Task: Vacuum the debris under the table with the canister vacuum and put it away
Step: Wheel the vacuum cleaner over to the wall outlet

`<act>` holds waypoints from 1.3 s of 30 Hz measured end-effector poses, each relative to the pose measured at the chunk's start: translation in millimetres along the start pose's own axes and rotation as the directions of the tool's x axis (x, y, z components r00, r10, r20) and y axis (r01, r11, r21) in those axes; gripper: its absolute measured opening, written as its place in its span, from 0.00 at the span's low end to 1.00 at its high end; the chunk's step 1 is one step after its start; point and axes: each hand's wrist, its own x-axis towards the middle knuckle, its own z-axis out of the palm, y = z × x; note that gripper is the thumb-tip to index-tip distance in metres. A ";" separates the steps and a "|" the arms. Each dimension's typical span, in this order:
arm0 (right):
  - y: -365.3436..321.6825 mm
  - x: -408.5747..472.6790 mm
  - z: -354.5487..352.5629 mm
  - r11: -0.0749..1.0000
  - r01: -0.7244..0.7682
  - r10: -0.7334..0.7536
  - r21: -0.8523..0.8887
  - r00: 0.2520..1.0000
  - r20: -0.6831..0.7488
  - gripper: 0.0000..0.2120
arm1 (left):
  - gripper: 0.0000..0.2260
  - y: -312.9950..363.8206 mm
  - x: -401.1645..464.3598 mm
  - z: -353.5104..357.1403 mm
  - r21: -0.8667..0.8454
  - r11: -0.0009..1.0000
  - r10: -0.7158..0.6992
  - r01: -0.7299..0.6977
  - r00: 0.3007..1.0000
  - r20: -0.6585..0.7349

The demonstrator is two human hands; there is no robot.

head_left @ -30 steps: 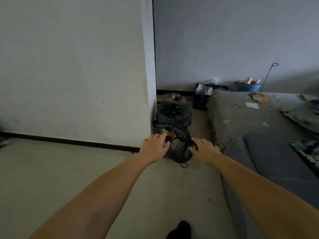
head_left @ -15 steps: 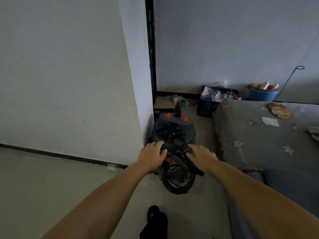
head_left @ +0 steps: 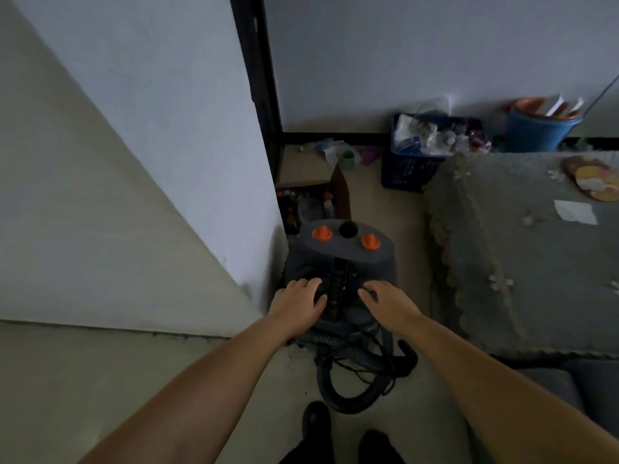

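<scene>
Both hands, the left hand (head_left: pixel 299 301) and right hand (head_left: pixel 385 301), are resting spread on the dark grey canister vacuum with orange knobs (head_left: pixel 341 262), which is standing on the floor at the wall corner; stowing seems nearly finished.

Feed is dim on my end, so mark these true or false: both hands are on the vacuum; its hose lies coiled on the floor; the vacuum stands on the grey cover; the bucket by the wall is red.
1. Both hands are on the vacuum: true. The left hand and right hand rest on top of the canister vacuum.
2. Hose coiled on the floor: true, the hose loops beside the shoes.
3. Vacuum on the grey cover: false. It stands on the floor, left of the cover.
4. Red bucket: false. The bucket is blue.
</scene>
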 end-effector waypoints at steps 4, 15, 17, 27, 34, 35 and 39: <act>2.1 73.0 37.0 0.993 -0.092 0.093 0.070 0.996 -0.013 0.21 | 0.22 -25.2 64.9 39.1 0.021 0.999 -0.025 0.025 1.000 -0.015; 8.0 131.0 96.0 0.949 -0.306 0.299 -0.070 0.949 -0.096 0.26 | 0.30 -75.5 131.6 108.6 0.050 0.993 -0.114 0.107 0.982 0.154; 8.8 134.6 98.6 0.955 -0.296 0.296 0.012 0.951 -0.084 0.22 | 0.30 -78.7 137.1 110.1 0.005 0.994 -0.113 0.114 0.977 0.182; 33.3 114.6 116.9 0.982 -0.161 0.171 0.102 0.980 -0.103 0.19 | 0.32 -60.7 103.3 140.6 -0.090 0.984 -0.143 0.153 0.983 0.114; 75.9 64.0 111.1 0.993 -0.116 0.116 0.012 0.992 -0.039 0.27 | 0.39 2.7 35.8 191.9 -0.069 0.962 -0.258 0.266 0.961 0.104; 85.2 57.0 111.4 0.994 -0.106 0.105 -0.021 0.994 -0.041 0.28 | 0.39 14.7 27.4 200.4 -0.058 0.957 -0.279 0.285 0.956 0.096; 117.5 25.6 119.3 0.990 -0.081 0.066 -0.112 0.989 -0.134 0.28 | 0.40 57.8 -5.4 232.6 0.021 0.939 -0.343 0.343 0.937 0.069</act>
